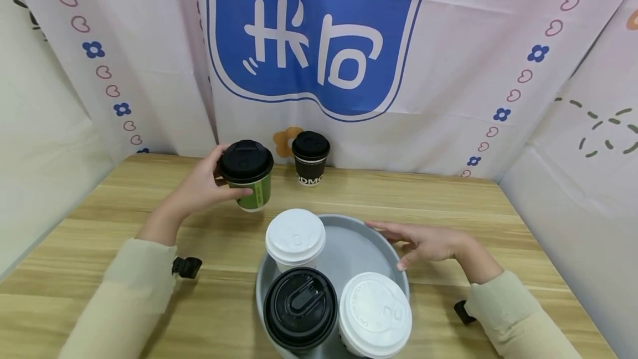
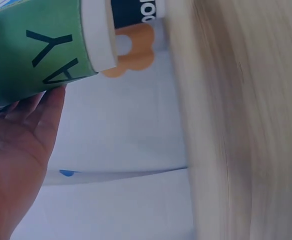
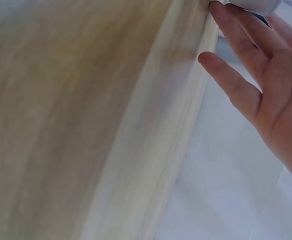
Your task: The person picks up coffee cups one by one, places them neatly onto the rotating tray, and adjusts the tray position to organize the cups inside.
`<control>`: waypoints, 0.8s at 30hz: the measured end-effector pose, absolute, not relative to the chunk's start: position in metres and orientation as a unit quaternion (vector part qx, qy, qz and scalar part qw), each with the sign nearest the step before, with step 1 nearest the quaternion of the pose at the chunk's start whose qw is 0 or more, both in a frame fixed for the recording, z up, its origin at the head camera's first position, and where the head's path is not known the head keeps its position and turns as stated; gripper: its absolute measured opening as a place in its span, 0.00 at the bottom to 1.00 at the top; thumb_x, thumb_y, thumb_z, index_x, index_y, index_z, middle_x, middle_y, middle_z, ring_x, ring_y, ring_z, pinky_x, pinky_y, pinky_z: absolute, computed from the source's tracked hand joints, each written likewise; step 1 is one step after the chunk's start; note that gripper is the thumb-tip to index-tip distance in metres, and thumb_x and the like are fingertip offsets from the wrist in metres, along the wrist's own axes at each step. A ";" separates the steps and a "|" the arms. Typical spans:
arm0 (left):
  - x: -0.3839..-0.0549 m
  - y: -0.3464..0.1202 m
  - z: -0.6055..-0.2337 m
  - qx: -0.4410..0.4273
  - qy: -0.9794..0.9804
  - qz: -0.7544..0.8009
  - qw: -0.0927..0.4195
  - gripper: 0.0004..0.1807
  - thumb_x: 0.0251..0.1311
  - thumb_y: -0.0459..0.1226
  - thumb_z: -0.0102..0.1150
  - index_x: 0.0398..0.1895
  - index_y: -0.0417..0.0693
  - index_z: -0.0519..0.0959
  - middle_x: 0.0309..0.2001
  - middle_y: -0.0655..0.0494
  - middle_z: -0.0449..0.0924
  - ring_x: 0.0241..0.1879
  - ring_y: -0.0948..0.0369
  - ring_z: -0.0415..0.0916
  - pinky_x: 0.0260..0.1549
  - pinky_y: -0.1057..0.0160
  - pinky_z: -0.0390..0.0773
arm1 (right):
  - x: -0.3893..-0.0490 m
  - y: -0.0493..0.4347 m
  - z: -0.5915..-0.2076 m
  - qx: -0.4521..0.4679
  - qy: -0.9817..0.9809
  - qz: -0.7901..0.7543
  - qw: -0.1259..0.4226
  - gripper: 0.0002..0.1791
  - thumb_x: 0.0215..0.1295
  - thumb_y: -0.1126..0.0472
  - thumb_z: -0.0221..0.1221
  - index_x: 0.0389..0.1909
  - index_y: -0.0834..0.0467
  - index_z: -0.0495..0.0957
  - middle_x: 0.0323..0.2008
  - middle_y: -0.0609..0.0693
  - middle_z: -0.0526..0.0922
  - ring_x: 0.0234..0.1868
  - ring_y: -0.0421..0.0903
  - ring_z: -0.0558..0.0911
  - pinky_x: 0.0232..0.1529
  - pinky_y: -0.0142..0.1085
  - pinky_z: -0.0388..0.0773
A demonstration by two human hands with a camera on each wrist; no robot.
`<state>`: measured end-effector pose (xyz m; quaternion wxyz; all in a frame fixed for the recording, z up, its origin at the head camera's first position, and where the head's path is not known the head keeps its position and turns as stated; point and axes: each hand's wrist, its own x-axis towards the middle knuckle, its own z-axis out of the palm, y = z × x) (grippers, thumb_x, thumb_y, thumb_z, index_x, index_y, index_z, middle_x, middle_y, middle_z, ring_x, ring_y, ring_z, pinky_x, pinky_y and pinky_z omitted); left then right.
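Observation:
In the head view my left hand (image 1: 201, 184) grips a green paper coffee cup (image 1: 260, 193) with a black lid, fingers behind it and thumb across its front. The left wrist view shows dark letters on the green cup (image 2: 46, 47), and a gap between its base and the tabletop. My right hand (image 1: 428, 242) is at the right rim of a round grey tray (image 1: 349, 237), fingers loosely extended and holding nothing. On the tray stand a white-lidded cup (image 1: 295, 237) at back left, a black-lidded cup (image 1: 301, 309) in front, and another white-lidded cup (image 1: 376, 314) at front right.
A smaller black cup (image 1: 310, 162) with a black lid and white lettering stands at the table's back edge, right of the green cup. A printed white and blue cloth (image 1: 448, 71) hangs behind the wooden table (image 1: 219, 270). White walls border both sides.

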<state>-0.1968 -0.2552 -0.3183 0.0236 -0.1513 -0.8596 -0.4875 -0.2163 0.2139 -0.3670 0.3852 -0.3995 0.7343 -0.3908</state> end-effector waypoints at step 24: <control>-0.187 -0.249 -0.335 -0.139 -0.852 -0.504 0.014 0.49 0.55 0.37 0.73 0.76 0.49 0.53 0.67 0.41 0.69 0.62 0.43 0.72 0.61 0.39 0.74 | -0.206 0.219 -0.366 -0.383 0.763 -0.380 0.357 0.52 0.63 0.61 0.65 0.80 0.54 0.42 0.79 0.61 0.47 0.76 0.69 0.53 0.67 0.71 0.59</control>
